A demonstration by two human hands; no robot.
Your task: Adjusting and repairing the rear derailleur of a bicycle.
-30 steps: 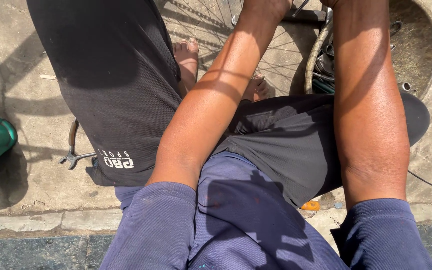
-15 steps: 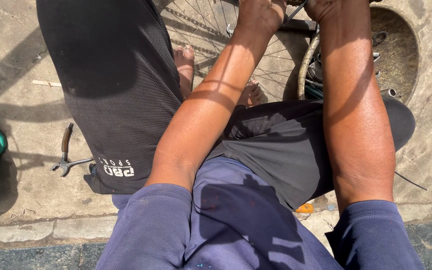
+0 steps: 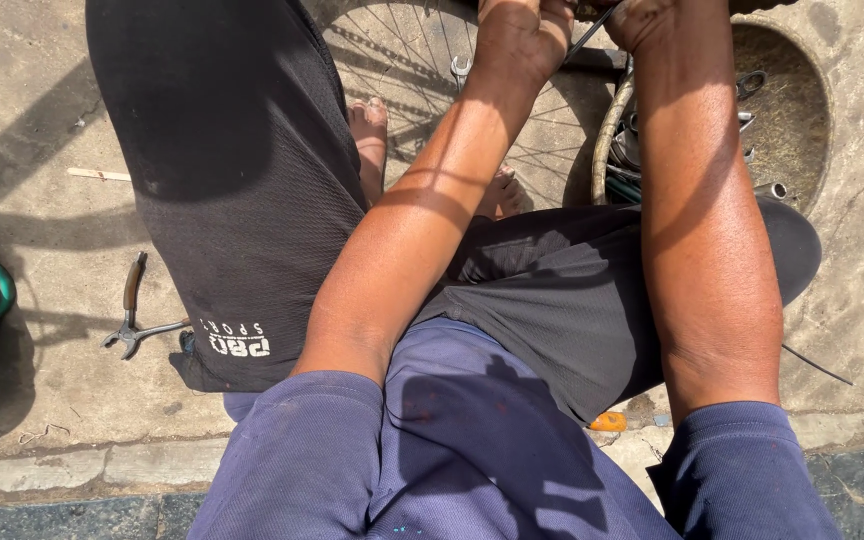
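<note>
- The left hand curls over the spokes of the bicycle wheel, which lies flat on the concrete by the bare feet; its fingertips are hidden.
- The right hand is cut off at the frame's top edge, and I cannot tell its grip.
- A thin spoke runs between them; it could spring loose.
- Pliers lie well apart, leftward.

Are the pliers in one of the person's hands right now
No, the pliers lie on the concrete ground beside the person's thigh, while the left hand and right hand are up at the spoked wheel.
</note>
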